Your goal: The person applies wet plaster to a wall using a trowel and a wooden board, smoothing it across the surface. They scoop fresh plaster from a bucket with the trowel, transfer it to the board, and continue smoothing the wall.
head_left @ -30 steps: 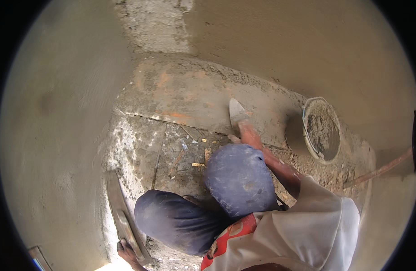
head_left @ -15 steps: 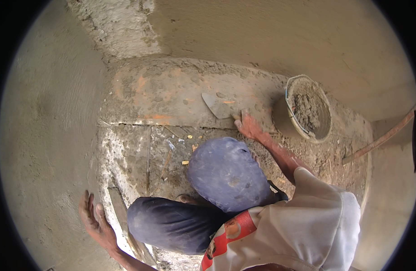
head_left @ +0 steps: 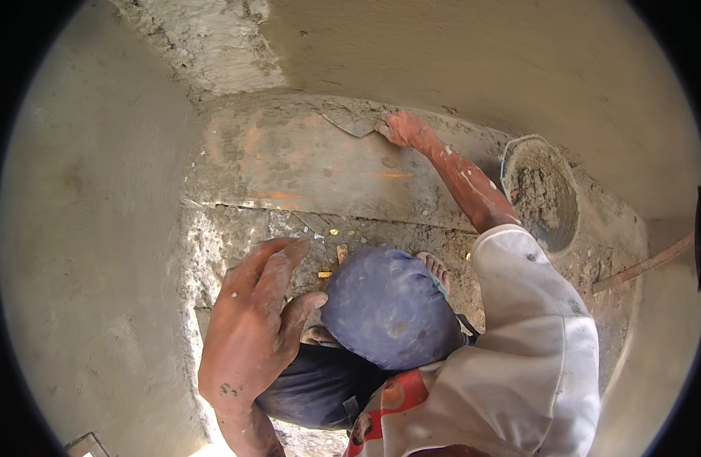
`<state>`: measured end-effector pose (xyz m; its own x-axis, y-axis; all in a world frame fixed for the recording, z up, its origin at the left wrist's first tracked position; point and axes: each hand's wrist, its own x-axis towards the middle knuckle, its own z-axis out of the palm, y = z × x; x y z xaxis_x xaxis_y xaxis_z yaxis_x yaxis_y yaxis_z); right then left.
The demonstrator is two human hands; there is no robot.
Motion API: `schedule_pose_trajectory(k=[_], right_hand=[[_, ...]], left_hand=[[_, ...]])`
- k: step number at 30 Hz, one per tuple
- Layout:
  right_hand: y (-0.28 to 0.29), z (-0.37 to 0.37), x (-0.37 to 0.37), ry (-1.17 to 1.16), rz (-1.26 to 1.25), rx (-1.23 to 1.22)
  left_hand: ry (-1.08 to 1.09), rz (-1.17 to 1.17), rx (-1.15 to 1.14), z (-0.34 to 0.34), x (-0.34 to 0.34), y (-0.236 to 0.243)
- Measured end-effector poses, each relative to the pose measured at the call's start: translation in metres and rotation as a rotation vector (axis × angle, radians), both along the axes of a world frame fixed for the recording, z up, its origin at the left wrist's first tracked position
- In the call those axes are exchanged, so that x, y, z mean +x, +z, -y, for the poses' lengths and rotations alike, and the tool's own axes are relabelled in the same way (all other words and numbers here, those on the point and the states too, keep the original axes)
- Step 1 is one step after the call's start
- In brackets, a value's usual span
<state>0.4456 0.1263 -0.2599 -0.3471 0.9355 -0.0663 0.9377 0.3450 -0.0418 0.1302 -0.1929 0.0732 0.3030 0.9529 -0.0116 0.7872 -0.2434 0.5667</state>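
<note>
1. Currently, a grey, pointed metal trowel (head_left: 354,125) is held at the far side of a grey, mortar-smeared strip with orange streaks (head_left: 289,164), near the foot of a brown-grey plastered wall (head_left: 472,61).
2. The trowel's handle end is covered by the right hand (head_left: 402,129), whose fingers are curled and clamped on it; the blade is pointed leftward. Whether the whole blade is pressed flat cannot be told.
3. The left hand (head_left: 255,312) is raised over the dark-clothed left leg, nothing being held; its fingers are loosely bent and its thumb is spread apart from them. For balance, it is probably best kept free and clear of the damp-looking grey wall at the left (head_left: 99,228).
4. For good work along this seam, the blade should be held at a shallow angle, and pressure should be kept even. If the point is tipped down, the surface may be gouged; the plastered wall should not be nicked by the edge.
5. Loose crumbs are best kept off the strip, so that scratches are avoided.
6. Grey mortar (head_left: 534,190) is contained in a round, pale-rimmed bucket (head_left: 573,209), tilted beside the right forearm; its rim should be cleared by the elbow.
</note>
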Motion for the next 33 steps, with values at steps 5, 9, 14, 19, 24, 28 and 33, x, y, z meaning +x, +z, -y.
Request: schedule_pose_trajectory(k=[5, 9, 14, 19, 24, 28, 33], right_hand=[[0.012, -0.021, -0.023, 0.005, 0.075, -0.009], [0.02, -0.003, -0.008, -0.06, -0.015, 0.165], [0.073, 0.057, -0.016, -0.178, -0.203, 0.182], [0.168, 0.188, 0.073, -0.361, -0.532, 0.107], [0.217, 0.304, 0.118, -0.982, -1.088, -0.257], [0.192, 0.337, 0.102, -0.888, -0.825, -0.262], [0.078, 0.268, 0.047, -0.232, -0.269, -0.279]], left_hand=[[-0.043, 0.001, -0.09, -0.026, 0.006, -0.015], [-0.032, 0.059, -0.223, -0.063, -0.01, -0.057], [0.017, -0.27, -0.352, -0.074, -0.065, -0.12], [-0.043, -0.252, -0.546, -0.076, -0.037, -0.113], [-0.13, -0.13, -0.475, -0.062, -0.038, -0.109], [-0.2, -0.177, -0.472, -0.076, -0.027, -0.122], [-0.162, -0.209, -0.455, -0.071, -0.039, -0.114]])
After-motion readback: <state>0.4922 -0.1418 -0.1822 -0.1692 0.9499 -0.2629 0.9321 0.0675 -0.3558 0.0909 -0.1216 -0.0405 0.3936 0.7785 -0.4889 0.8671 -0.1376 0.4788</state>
